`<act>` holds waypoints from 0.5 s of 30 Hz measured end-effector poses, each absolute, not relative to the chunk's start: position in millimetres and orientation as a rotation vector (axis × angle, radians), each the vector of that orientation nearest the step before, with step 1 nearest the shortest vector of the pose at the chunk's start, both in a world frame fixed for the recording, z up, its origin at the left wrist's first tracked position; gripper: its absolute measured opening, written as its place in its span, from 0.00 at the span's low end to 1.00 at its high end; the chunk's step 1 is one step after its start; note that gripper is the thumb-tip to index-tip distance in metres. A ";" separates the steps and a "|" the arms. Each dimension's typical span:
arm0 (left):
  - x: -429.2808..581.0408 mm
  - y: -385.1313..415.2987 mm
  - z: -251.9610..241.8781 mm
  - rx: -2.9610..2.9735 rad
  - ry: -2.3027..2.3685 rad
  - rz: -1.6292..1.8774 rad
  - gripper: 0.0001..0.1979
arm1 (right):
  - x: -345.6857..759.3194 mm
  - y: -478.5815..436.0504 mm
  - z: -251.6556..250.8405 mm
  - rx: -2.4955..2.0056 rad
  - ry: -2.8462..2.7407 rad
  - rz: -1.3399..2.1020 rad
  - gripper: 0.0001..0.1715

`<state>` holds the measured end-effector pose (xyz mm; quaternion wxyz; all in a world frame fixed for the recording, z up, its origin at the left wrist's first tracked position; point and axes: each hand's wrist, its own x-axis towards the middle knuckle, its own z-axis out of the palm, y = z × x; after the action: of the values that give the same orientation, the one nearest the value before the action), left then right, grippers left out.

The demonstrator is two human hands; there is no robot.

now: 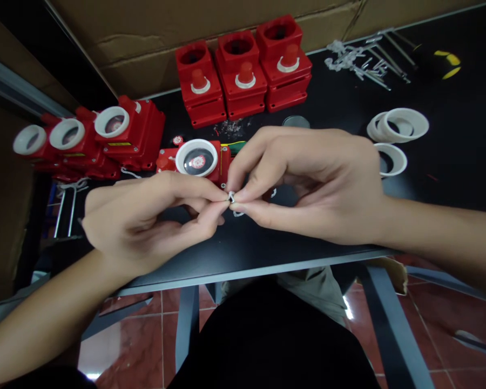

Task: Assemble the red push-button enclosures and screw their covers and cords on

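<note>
My left hand (157,216) and my right hand (308,183) meet above the front of the black table, thumbs and forefingers pinched round a small loop of white cord (231,196). A bit more cord (238,214) shows just below the fingertips. Right behind my hands lies a red housing (223,162) with a white ring (179,162) round a dark round window, which bears a red and white emblem (197,162). My right fingers cover part of this housing.
Three red housings (204,108) with round openings stand at the back. Several red units with white rings (146,132) are at the left. White rings (417,125) lie at the right, below metal rods and white cord (340,56). A cardboard wall (146,48) borders the back.
</note>
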<state>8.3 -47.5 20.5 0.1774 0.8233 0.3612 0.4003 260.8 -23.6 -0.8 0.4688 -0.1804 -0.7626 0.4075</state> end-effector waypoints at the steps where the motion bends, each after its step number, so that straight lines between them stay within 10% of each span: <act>1: 7.8 -48.2 19.4 2.390 0.997 1.110 0.04 | 260.7 -24.3 -0.7 -0.461 -1.859 1.027 0.06; 15: 6.3 -39.4 15.3 2.602 0.866 1.155 0.03 | 263.3 -26.0 0.9 -0.461 -2.046 0.690 0.07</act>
<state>6.3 -39.4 15.3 0.0827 0.8715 0.2898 0.3869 263.3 -26.0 0.9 0.4502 -0.1865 -0.8275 0.2789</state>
